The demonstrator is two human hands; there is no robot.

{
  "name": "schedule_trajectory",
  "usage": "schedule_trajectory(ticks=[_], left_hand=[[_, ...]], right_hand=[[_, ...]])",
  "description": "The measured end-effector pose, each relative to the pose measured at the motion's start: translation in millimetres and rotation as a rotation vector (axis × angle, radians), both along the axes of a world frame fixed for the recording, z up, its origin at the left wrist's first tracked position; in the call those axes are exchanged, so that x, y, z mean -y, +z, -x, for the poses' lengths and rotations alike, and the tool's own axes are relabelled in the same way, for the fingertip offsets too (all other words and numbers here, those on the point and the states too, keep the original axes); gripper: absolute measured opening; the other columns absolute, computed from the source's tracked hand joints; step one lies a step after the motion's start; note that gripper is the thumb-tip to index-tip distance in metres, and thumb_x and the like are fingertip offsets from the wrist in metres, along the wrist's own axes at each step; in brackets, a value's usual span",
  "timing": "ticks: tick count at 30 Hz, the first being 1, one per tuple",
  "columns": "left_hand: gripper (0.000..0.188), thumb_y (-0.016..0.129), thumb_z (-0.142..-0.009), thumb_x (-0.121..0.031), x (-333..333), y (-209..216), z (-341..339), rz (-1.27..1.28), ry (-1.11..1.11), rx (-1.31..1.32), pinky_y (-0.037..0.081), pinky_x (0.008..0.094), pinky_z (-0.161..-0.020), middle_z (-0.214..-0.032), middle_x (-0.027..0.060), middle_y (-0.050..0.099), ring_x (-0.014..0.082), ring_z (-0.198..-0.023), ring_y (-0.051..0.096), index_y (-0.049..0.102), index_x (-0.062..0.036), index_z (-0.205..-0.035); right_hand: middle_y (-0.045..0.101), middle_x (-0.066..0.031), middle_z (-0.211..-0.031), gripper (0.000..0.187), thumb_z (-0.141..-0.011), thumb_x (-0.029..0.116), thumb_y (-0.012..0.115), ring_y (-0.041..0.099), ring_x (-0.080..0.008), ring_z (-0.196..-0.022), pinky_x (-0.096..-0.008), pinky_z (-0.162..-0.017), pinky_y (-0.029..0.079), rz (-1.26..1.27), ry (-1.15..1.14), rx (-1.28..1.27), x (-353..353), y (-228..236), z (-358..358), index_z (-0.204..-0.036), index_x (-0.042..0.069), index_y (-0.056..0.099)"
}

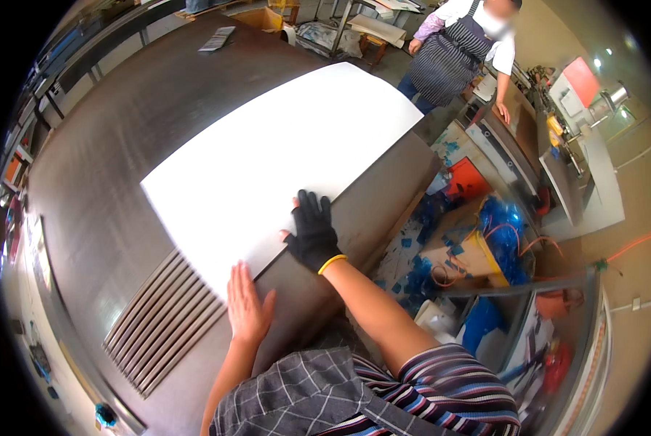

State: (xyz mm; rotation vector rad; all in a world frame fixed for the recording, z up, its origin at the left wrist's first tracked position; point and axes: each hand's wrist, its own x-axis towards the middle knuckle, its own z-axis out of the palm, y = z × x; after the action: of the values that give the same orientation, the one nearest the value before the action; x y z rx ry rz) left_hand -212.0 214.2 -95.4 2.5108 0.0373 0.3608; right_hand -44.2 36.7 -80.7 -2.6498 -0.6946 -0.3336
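A large white sheet (274,152) lies on the broad brown tabletop (122,145); whether it is paper or board I cannot tell. My left hand (248,305), bare, rests flat with fingers stretched out at the sheet's near corner. On the sheet's right-hand edge lies my right hand (314,231) in a black glove with a yellow cuff, fingers straight and thumb and one fingertip uncovered. Neither hand grips anything. Several long, narrow dark strips (162,320) lie side by side just left of my left hand, their far ends close to the sheet.
A small grey flat piece (218,38) lies on the far tabletop. Ahead right, a person in a striped apron (447,62) touches a machine (518,138). Right of the table stand a cardboard box (460,258) with blue plastic film (503,232) and a compartmented bin (518,330).
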Motion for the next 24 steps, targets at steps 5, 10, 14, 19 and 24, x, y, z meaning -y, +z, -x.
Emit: schedule_trajectory(ticks=[5, 10, 14, 19, 24], left_hand=[[0.081, 0.064, -0.085, -0.022, 31.4, -36.7, 8.6, -0.29, 0.227, -0.286, 0.011, 0.0493, -0.118, -0.156, 0.0236, 0.019, 0.037, -0.146, 0.016, 0.02, 0.0017, -0.149], [0.075, 0.048, -0.095, -0.039, 56.2, -20.2, 2.4, -0.428, 0.498, -0.413, 0.009, 0.0489, -0.118, -0.159, 0.0198, 0.013, 0.0336, -0.148, 0.01, 0.015, -0.0039, -0.153], [0.073, 0.032, -0.099, -0.053, 54.1, -38.0, 19.8, -0.482, 0.633, -0.402, 0.007, 0.0498, -0.118, -0.159, 0.0168, 0.014, 0.032, -0.148, 0.01, 0.016, -0.0064, -0.153], [0.068, 0.049, -0.097, -0.047, 24.3, -70.9, 36.0, -0.449, 1.07, -0.424, 0.028, 0.0461, -0.111, -0.15, 0.0195, 0.033, 0.0362, -0.137, 0.032, 0.03, -0.0036, -0.146], [0.062, 0.067, -0.087, -0.044, 24.1, -21.3, 18.8, -0.191, 1.231, -0.285, 0.04, 0.0467, -0.096, -0.121, 0.0203, 0.047, 0.0377, -0.116, 0.045, 0.044, 0.0001, -0.123]], right_hand=[[0.02, -0.0237, -0.155, 0.079, -0.087, 0.033, 0.062, 0.016, -0.0411, -0.144, -0.0532, -0.117, 0.008, 0.031, -0.136, -0.032, 151.7, -11.9, -143.9, -0.148, 0.0, 0.023], [0.023, -0.0228, -0.154, 0.074, -0.089, 0.037, 0.061, 0.018, -0.0398, -0.143, -0.049, -0.118, 0.011, 0.058, -0.213, 0.037, 281.4, -34.8, -270.5, -0.145, -0.001, 0.029], [0.033, -0.0211, -0.15, 0.066, -0.093, 0.038, 0.056, 0.029, -0.0396, -0.139, -0.0476, -0.115, 0.023, 0.149, -0.415, 0.001, 348.6, -36.6, -360.8, -0.143, 0.0, 0.033], [0.058, -0.0163, -0.127, 0.045, -0.096, 0.039, 0.048, 0.057, -0.0354, -0.111, -0.0376, -0.094, 0.046, -0.014, -0.371, -0.213, 501.8, -105.7, -479.3, -0.124, 0.005, 0.056], [0.06, -0.0116, -0.123, 0.047, -0.097, 0.043, 0.046, 0.057, -0.0312, -0.109, -0.0386, -0.087, 0.048, -0.322, -0.567, -0.395, 460.2, -100.4, -494.7, -0.124, 0.006, 0.057]])
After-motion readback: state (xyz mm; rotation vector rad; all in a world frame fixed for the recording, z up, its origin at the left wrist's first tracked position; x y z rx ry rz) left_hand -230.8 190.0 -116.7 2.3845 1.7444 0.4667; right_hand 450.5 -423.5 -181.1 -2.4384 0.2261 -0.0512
